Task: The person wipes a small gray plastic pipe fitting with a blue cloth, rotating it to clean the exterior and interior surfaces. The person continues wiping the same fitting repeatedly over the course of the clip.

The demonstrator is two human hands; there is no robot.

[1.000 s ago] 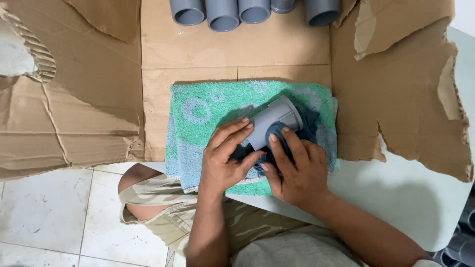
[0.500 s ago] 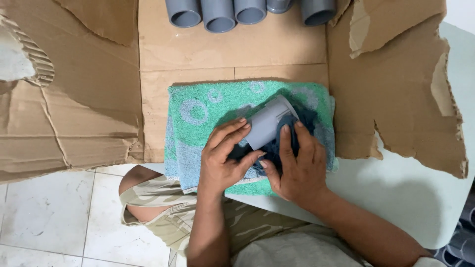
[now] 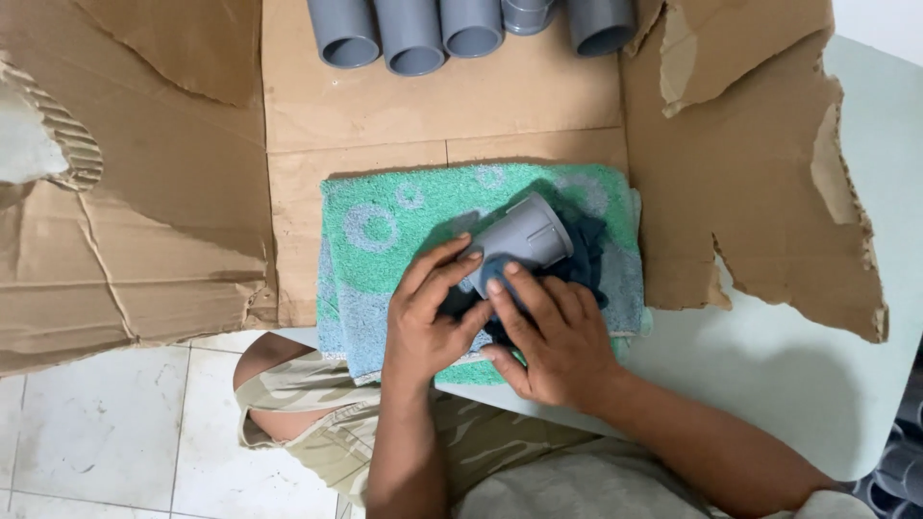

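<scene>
Now wiping step: left hand (image 3: 430, 322) grips grey pipe fitting (image 3: 524, 235) on green towel (image 3: 385, 231); right hand (image 3: 558, 341) presses dark cloth (image 3: 582, 264) against fitting. Next likely needs turning fitting.

We're looking down on a pale green table (image 3: 846, 192) under torn cardboard (image 3: 173, 231), white floor tiles (image 3: 87, 432) below left, everything in soft, even light.

grey pipes (image 3: 413, 34): far ends cut by top edge | dark cloth (image 3: 577, 264): mostly hidden under right hand (image 3: 553, 341) | fitting (image 3: 519, 235): near end covered by fingers
</scene>
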